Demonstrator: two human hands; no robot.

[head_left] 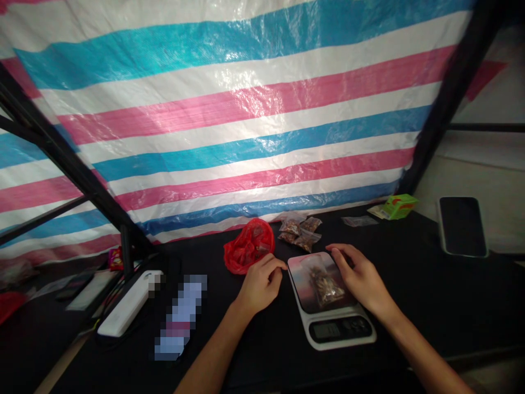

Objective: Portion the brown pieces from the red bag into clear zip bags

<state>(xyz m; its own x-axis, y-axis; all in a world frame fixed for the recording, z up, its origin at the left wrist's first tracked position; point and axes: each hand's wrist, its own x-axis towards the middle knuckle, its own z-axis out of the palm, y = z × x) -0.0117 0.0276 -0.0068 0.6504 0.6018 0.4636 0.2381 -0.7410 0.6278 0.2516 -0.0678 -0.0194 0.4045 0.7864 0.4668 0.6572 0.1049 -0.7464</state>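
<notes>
A small white kitchen scale stands on the black table in front of me. A small clear bag of brown pieces lies on its glossy platform. My right hand rests over the platform's right edge, its fingers curled down next to the bag. My left hand sits just left of the scale, fingers curled and pinched together near the platform's corner; I cannot make out anything in them. A red plastic bag lies open behind my left hand.
Several filled small clear bags lie behind the scale. A green box and an empty clear bag sit at the back right, a phone at the far right. A white oblong device lies left. A striped tarp hangs behind.
</notes>
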